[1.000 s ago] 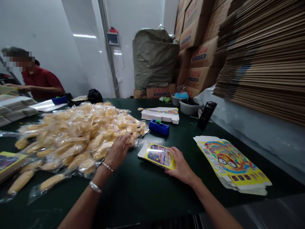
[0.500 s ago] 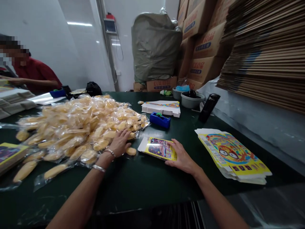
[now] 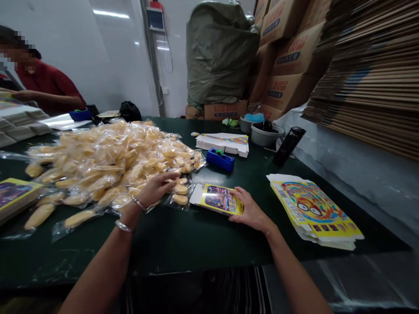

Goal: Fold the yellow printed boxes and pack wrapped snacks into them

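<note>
White walls and a dark green table (image 3: pixel 196 248) bounded the work area, with a tall cardboard stack (image 3: pixel 369 74) at far right. Proceeding left to right: a co-worker (image 3: pixel 46 83) in a red shirt was positioned beyond a pile of flat cartons (image 3: pixel 19 120), and a yellow box (image 3: pixel 16 194) lay at the table's left edge. The bag pile (image 3: pixel 98 163) covered much of the table's left half; it consisted of clear sealed bags, each containing a yellow piece. These bags should be treated as light, soft and slippery; take hold by the flat film margin, not the contents. The left hand (image 3: pixel 156 188) extended over the pile's right edge, fingers spread and unclenched; whether it held a bag could not be determined. A loose bag (image 3: pixel 180 199) lay just beside it. The right hand (image 3: pixel 252 211) rested on the right end of a printed box (image 3: pixel 218 199), its grip undetermined. The box appeared light and fairly stiff; hold it by its edges. Beyond it sat a tape dispenser (image 3: pixel 220 159). A flat printed carton (image 3: pixel 310 209) lay further right.
</note>
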`<control>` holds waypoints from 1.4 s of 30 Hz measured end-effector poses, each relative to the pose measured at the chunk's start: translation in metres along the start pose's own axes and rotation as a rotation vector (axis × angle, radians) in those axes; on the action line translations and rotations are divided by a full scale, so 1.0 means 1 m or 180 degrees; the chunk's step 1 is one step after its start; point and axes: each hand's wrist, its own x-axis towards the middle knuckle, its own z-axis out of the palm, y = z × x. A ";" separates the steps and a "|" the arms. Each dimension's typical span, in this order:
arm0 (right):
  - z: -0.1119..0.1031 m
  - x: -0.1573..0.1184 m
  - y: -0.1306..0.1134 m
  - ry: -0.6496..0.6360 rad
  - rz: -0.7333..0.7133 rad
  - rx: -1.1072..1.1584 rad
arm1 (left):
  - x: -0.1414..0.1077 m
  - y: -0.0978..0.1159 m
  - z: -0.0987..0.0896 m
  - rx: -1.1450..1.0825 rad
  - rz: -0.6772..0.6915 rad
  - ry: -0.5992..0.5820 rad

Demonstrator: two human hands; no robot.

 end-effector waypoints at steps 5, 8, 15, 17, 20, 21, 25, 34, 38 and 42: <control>-0.002 0.000 0.000 -0.0076 -0.0020 0.0042 | -0.005 -0.004 0.022 0.0066 0.0352 -0.0325; -0.003 0.000 0.002 -0.0151 -0.0050 0.0045 | -0.008 0.000 0.040 0.0174 0.0340 -0.0069; -0.003 0.002 0.004 -0.0185 -0.0075 0.0054 | -0.007 0.016 0.035 0.0234 0.0238 0.0610; -0.002 0.002 0.004 -0.0169 -0.0099 0.0092 | -0.003 0.027 0.036 0.0240 0.0235 0.0630; -0.002 0.002 0.004 -0.0126 -0.0126 0.0158 | 0.004 0.043 0.045 0.0225 0.0268 0.0330; -0.002 0.002 0.004 -0.0112 -0.0127 0.0177 | 0.006 0.047 0.049 0.0197 0.0268 0.0206; 0.000 0.002 0.004 -0.0076 -0.0146 0.0220 | 0.016 0.062 0.054 -0.0222 0.0303 -0.0208; 0.004 0.001 0.005 -0.0064 -0.0180 0.0262 | 0.010 0.052 0.046 -0.2055 -0.0463 0.0105; 0.006 0.001 0.005 -0.0033 -0.0135 0.0326 | 0.010 0.037 0.049 -0.2212 -0.0860 0.0246; 0.010 0.003 0.001 -0.0059 -0.0109 0.0292 | 0.009 0.051 0.066 -0.2406 -0.0749 -0.0198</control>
